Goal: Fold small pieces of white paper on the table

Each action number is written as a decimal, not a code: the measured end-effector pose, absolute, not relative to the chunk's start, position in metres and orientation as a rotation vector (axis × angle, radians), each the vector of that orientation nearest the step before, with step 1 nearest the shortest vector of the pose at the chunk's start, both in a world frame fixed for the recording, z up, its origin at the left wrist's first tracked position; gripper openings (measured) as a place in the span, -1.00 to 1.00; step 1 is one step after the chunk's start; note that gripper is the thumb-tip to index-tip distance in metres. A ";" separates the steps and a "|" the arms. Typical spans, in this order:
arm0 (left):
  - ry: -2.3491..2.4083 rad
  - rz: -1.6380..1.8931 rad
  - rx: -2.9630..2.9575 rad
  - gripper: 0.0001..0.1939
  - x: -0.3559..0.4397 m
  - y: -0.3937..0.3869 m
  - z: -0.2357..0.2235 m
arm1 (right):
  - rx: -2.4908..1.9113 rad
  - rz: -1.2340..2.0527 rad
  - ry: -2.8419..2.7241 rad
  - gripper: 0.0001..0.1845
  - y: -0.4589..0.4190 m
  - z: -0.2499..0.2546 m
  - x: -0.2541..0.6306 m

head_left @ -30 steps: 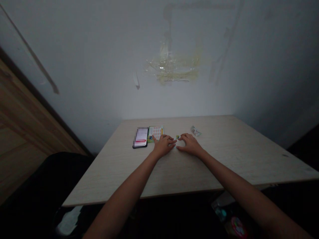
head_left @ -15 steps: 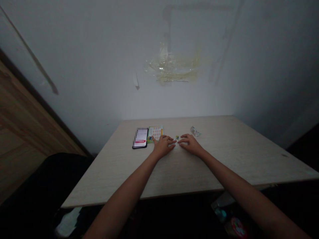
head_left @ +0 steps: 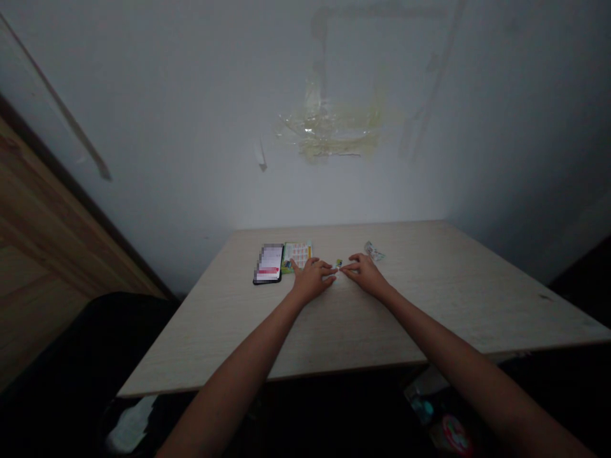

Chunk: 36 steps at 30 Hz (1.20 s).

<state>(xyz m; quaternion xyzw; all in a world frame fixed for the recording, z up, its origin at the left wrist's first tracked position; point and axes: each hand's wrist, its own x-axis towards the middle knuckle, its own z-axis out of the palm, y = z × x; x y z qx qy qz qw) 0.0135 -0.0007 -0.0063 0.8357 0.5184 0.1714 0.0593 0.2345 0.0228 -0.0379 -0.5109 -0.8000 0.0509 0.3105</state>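
My left hand (head_left: 312, 280) rests palm-down on the table, fingers stretched out and apart. Its fingertips lie at the left side of a tiny white piece (head_left: 338, 270), too small to name. From the right, my right hand (head_left: 365, 273) pinches at that same piece, thumb and index finger together. Just beyond the fingertips is a small green-and-yellow piece (head_left: 338, 262). A printed card or booklet (head_left: 300, 253) with a grid of small pictures lies behind my left hand, which partly covers its near edge.
A smartphone (head_left: 270, 264) with a lit screen lies left of the booklet. Behind my right hand sits a crumpled clear plastic wrapper (head_left: 375, 252). The pale wooden table (head_left: 229, 331) meets a wall (head_left: 191, 127) bearing old tape (head_left: 334, 133).
My right hand's thumb and fingers have closed from a spread pose into a pinch near the tiny white piece. My left hand has hardly moved.
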 end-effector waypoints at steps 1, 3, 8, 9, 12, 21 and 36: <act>1.568 0.517 2.528 -0.70 0.013 -0.001 -0.006 | -1.361 0.133 -2.119 -0.73 0.024 -0.037 0.235; 1.566 0.511 2.523 -0.70 0.013 -0.002 -0.005 | -1.383 0.130 -2.124 -0.72 0.027 -0.037 0.235; 1.571 0.506 2.527 -0.70 0.013 -0.002 -0.004 | -1.397 0.102 -2.120 -0.73 0.032 -0.039 0.235; 1.569 0.503 2.531 -0.70 0.013 -0.002 -0.004 | -1.395 0.094 -2.120 -0.73 0.033 -0.039 0.235; 1.562 0.493 2.536 -0.70 0.013 -0.002 -0.003 | -1.396 0.075 -2.123 -0.74 0.034 -0.039 0.235; 1.535 0.540 2.515 -0.72 0.014 -0.003 -0.003 | -1.449 0.009 -2.159 -0.69 0.033 -0.035 0.231; 1.570 0.526 2.529 -0.70 0.013 -0.003 -0.005 | -1.354 0.045 -2.161 -0.68 0.021 -0.026 0.228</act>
